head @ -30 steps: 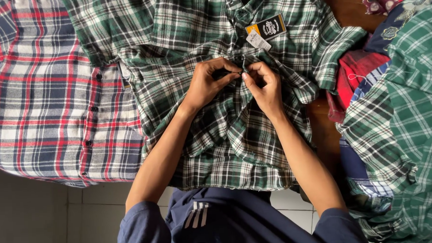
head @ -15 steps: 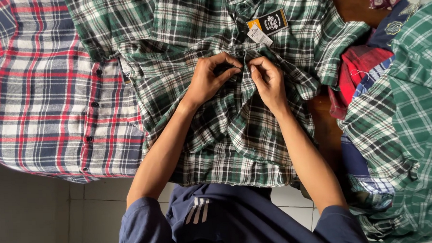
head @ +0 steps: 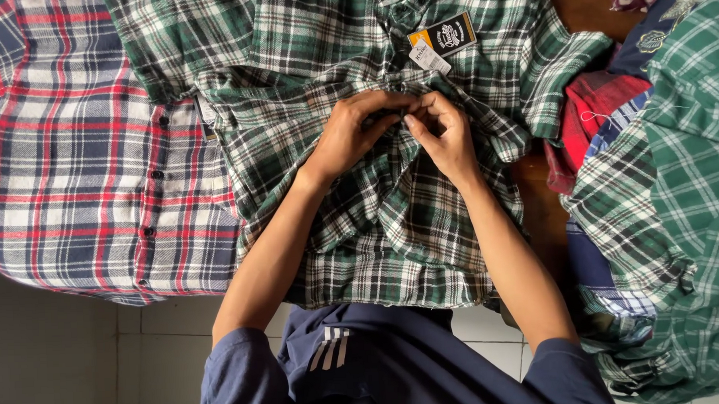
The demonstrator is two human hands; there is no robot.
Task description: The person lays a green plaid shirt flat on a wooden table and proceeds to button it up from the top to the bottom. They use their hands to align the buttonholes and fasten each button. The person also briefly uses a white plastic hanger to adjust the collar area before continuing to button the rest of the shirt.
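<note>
Since a second ago the left hand (head: pixel 349 139) and right hand (head: pixel 445 131) have drawn closer, fingertips now meeting and pinching the front placket of the green plaid shirt (head: pixel 376 225) beneath them, apparently fastening a button just below the hang tags (head: pixel 441 40).

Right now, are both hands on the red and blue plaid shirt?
No, the left hand and right hand meet on the green plaid shirt, while the red and blue plaid shirt lies untouched beside it.
</note>
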